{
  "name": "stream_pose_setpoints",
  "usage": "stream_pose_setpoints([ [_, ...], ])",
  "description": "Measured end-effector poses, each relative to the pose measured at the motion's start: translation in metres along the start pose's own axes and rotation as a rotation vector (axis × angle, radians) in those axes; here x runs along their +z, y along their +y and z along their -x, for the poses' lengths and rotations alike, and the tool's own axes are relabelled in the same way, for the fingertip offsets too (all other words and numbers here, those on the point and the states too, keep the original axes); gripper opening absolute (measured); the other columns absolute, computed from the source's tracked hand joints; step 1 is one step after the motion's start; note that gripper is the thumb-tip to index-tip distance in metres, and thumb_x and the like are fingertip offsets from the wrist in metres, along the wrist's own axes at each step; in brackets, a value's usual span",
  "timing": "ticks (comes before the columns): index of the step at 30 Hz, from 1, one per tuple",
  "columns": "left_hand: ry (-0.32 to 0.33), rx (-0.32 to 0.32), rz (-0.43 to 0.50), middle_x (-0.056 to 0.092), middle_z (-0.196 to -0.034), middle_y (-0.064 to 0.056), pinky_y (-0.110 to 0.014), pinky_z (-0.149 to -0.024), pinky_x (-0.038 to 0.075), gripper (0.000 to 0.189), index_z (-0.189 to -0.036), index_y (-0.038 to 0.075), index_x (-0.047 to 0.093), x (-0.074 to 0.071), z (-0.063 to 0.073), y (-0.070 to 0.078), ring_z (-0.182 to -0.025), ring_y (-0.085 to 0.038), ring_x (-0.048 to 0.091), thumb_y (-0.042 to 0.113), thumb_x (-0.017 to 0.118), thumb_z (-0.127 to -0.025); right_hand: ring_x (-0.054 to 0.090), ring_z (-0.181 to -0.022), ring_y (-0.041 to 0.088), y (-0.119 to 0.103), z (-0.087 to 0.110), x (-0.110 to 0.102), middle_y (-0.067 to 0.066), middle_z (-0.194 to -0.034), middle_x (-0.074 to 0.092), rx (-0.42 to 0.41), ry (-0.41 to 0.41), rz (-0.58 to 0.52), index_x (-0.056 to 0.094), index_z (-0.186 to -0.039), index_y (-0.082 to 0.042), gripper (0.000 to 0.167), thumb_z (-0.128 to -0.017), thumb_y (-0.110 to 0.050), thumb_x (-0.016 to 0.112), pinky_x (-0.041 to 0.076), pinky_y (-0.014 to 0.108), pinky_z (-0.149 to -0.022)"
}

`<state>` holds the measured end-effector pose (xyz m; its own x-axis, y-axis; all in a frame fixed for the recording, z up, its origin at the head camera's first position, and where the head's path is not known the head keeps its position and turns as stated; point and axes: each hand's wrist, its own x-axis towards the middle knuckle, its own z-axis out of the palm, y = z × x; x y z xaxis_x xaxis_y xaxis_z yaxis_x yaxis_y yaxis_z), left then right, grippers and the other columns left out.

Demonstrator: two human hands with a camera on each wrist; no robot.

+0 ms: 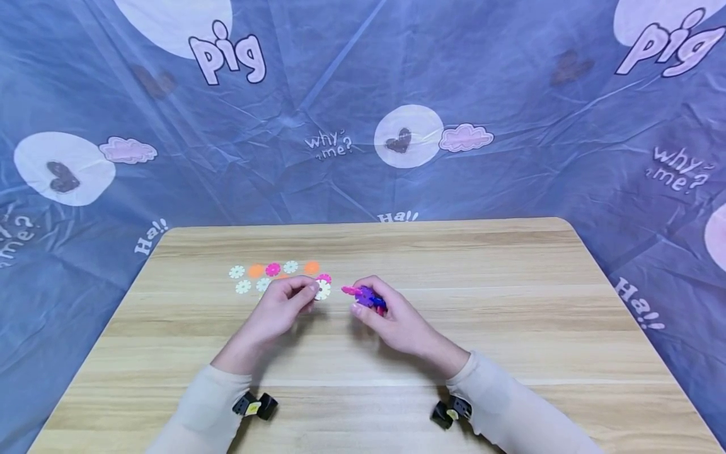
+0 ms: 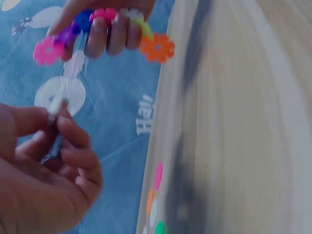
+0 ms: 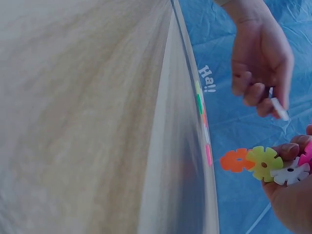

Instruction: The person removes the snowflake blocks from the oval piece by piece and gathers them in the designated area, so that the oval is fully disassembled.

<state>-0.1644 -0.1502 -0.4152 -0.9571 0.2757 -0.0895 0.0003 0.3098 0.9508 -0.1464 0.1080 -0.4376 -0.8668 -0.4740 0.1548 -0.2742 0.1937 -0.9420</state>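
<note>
My left hand pinches a white notched flower-shaped disc between thumb and index finger. Across a small gap from it, my right hand holds a chain of interlocked discs, its fingers curled round the middle. In the left wrist view the chain runs from a pink disc through purple, blue, pink, white and yellow to an orange disc. The pink end points toward the left hand. The right wrist view shows the yellow disc beside the orange end; fingers hide part of the chain.
Several loose discs lie flat on the wooden table, beyond and left of the left hand, among them an orange disc and a pink disc. The left hand covers some. A blue printed cloth hangs behind the table's far edge.
</note>
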Motion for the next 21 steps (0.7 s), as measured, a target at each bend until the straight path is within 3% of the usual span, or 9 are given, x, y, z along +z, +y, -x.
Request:
stream_pose_setpoints([
  [4, 0.037, -0.079, -0.160, 0.069, -0.090, -0.010, -0.024, -0.064, 0.050, 0.020, -0.116, -0.003, 0.076, -0.009, -0.004, -0.003, -0.076, -0.017, 0.057, 0.010, 0.065, -0.107, 0.058, -0.066, 0.015, 0.001, 0.000, 0.000, 0.004, -0.085, 0.061, 0.002, -0.003, -0.004, 0.060, -0.133, -0.005, 0.029, -0.108, -0.017, 0.066, 0.052, 0.028, -0.057],
  [11, 0.144, -0.181, -0.207, 0.076, -0.101, -0.011, -0.022, -0.063, 0.050, 0.013, -0.111, 0.001, 0.078, -0.014, -0.012, -0.008, -0.082, -0.020, 0.063, 0.006, 0.074, -0.100, 0.057, -0.066, 0.012, 0.001, 0.001, 0.001, 0.003, -0.085, 0.060, 0.006, -0.005, -0.006, 0.060, -0.133, -0.005, 0.028, -0.107, -0.016, 0.067, 0.051, 0.028, -0.058],
  [21, 0.107, -0.158, -0.342, 0.078, -0.102, -0.013, -0.025, -0.069, 0.051, 0.010, -0.106, 0.001, 0.080, -0.015, -0.023, -0.013, -0.083, -0.018, 0.063, 0.004, 0.074, -0.099, 0.058, -0.068, 0.015, 0.003, -0.001, 0.002, 0.004, -0.086, 0.060, 0.022, -0.008, -0.008, 0.060, -0.132, -0.005, 0.029, -0.107, -0.016, 0.067, 0.052, 0.027, -0.059],
])
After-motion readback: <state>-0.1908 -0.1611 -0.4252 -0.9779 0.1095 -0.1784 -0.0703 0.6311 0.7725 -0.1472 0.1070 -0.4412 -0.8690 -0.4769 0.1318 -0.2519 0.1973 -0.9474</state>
